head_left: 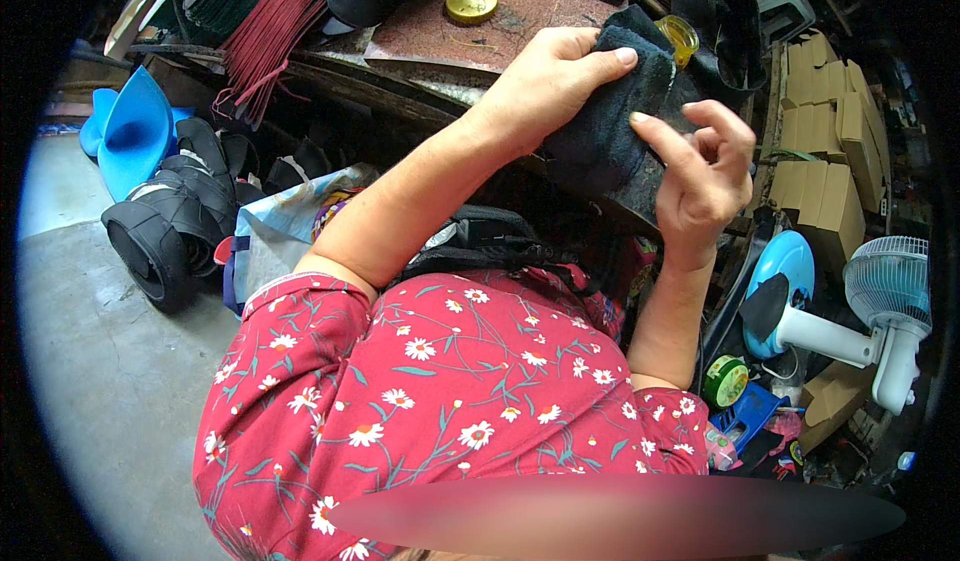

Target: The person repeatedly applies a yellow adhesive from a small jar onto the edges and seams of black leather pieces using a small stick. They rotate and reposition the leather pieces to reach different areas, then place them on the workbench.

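My left hand (560, 76) is closed on a piece of dark, layered fabric (610, 131), its thumb lying on top near the far edge. The piece hangs tilted over the near edge of the workbench. A pale line runs along its right side. With one digit stretched out, my right hand (705, 166) touches the fabric's right part. The other fingers of that hand are curled and apart from the cloth, and I see nothing held in them. Just behind the fabric stands a small round container of amber material (680, 39), partly covered.
A reddish-brown board (420, 36) bears a round yellow lid (470, 4). Bundles of red strips (275, 31) lie at the far left. Black curved pieces (150, 246) and blue shaped pieces (135, 136) rest lower left. Cardboard boxes (815, 201) and a fan (885, 291) stand right.
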